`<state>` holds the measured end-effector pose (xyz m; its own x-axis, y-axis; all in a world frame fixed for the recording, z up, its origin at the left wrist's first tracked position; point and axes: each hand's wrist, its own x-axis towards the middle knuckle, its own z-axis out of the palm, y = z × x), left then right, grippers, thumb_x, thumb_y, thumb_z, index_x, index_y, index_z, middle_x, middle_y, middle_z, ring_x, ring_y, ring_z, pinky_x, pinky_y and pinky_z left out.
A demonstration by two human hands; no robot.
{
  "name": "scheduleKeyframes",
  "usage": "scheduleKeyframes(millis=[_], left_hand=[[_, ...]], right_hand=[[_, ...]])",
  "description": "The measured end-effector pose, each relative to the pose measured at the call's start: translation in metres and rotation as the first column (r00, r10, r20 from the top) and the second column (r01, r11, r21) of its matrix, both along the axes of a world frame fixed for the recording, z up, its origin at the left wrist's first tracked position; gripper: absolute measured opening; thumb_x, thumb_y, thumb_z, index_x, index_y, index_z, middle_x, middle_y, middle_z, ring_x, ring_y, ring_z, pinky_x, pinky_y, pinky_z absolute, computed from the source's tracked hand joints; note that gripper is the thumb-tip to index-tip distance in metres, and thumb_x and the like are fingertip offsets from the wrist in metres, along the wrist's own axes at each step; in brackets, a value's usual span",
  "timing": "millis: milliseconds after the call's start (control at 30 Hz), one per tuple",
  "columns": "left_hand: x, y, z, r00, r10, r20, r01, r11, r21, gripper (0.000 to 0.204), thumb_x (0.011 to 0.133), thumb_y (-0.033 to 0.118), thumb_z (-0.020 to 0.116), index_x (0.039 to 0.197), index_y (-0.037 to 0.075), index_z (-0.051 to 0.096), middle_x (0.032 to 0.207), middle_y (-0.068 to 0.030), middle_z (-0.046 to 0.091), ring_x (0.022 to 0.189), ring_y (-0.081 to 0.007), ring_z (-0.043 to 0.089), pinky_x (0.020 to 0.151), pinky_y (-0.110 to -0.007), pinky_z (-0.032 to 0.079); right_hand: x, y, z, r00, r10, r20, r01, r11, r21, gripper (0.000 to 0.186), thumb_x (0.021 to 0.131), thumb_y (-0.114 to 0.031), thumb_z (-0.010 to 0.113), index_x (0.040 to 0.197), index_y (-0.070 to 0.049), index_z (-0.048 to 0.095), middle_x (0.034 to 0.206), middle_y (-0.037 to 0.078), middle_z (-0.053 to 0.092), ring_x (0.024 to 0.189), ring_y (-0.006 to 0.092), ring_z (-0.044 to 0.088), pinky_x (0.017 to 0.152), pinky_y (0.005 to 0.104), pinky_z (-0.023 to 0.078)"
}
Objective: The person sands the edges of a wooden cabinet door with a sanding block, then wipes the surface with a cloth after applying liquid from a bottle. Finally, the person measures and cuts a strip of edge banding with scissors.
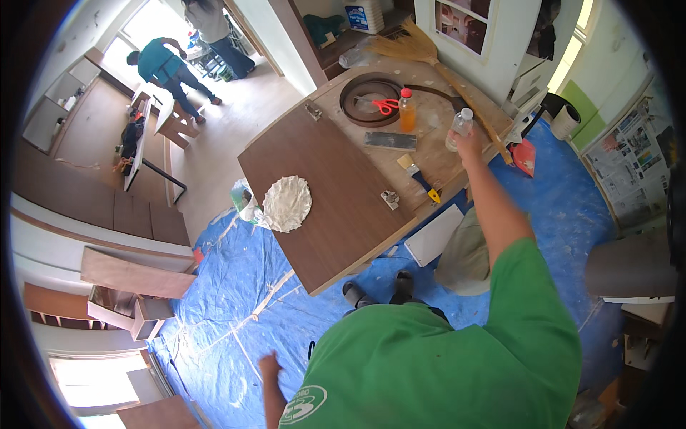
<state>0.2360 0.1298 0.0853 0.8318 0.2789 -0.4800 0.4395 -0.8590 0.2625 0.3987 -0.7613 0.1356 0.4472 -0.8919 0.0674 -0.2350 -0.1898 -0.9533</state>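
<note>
My right hand [469,145] is closed around a clear plastic bottle [459,131] with a white cap, at the right end of the worktable. Left of it stand a bottle of orange liquid [407,113] with a red cap and a coil of brown edge banding [348,102]. Red-handled scissors [386,106] lie within the coil. Nearer me are a grey flat block [390,140] and a paintbrush [419,179] with a yellow and black handle. My left hand [270,365] hangs low over the blue sheet, away from the table; its fingers are too unclear to read.
A brown panel [336,186] with two metal hinges covers the table's left part, bearing a round crumpled whitish cover [287,204]. A straw broom [457,82] lies along the back. Blue tarp [243,286] spreads underfoot. Two people [168,68] are at the far left.
</note>
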Motion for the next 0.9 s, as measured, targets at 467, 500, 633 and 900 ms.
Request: scheduleKeyframes(millis=[467, 500, 633, 900], left_hand=[[-0.118, -0.037, -0.055, 0.955, 0.019, -0.295, -0.028, 0.999, -0.027, 0.035, 0.091, 0.041, 0.066, 0.089, 0.006, 0.072, 0.071, -0.0184, 0.069, 0.066, -0.0389, 0.068, 0.063, -0.054, 0.05], [-0.118, -0.031, -0.055, 0.959, 0.014, -0.282, -0.02, 1.0, -0.018, 0.036, 0.091, 0.041, 0.065, 0.088, 0.006, 0.072, 0.07, -0.0186, 0.069, 0.065, -0.0391, 0.067, 0.063, -0.054, 0.05], [-0.101, 0.017, -0.066, 0.988, -0.087, -0.128, 0.095, 0.994, 0.059, 0.039, 0.094, 0.041, 0.062, 0.083, 0.005, 0.072, 0.069, -0.0193, 0.068, 0.063, -0.0399, 0.067, 0.061, -0.055, 0.05], [-0.012, -0.088, 0.029, 0.981, -0.095, -0.168, 0.069, 0.986, -0.155, 0.061, 0.1, 0.044, 0.05, 0.071, -0.006, 0.067, 0.069, -0.0246, 0.067, 0.064, -0.0433, 0.068, 0.068, -0.052, 0.054]], right_hand=[[0.02, 0.008, -0.001, 0.992, 0.012, -0.122, -0.017, 0.999, -0.037, 0.068, 0.08, -0.019, 0.082, 0.141, -0.007, 0.055, 0.13, 0.015, 0.067, 0.122, 0.0312, 0.063, 0.102, 0.0397, 0.047], [0.019, 0.008, -0.001, 0.989, 0.006, -0.146, -0.012, 0.999, -0.041, 0.067, 0.08, -0.017, 0.08, 0.142, -0.008, 0.054, 0.13, 0.015, 0.067, 0.123, 0.0313, 0.063, 0.103, 0.0397, 0.047], [-0.016, -0.017, -0.032, 0.975, -0.035, -0.22, 0.02, 0.997, -0.073, 0.064, 0.083, -0.012, 0.074, 0.143, -0.007, 0.052, 0.122, 0.013, 0.066, 0.114, 0.0286, 0.063, 0.096, 0.0392, 0.049], [-0.177, 0.138, -0.07, 0.977, 0.147, -0.152, -0.116, 0.974, 0.196, 0.042, 0.091, -0.007, 0.064, 0.132, -0.002, 0.057, 0.083, 0.002, 0.062, 0.062, 0.0099, 0.057, 0.053, 0.0274, 0.047]])
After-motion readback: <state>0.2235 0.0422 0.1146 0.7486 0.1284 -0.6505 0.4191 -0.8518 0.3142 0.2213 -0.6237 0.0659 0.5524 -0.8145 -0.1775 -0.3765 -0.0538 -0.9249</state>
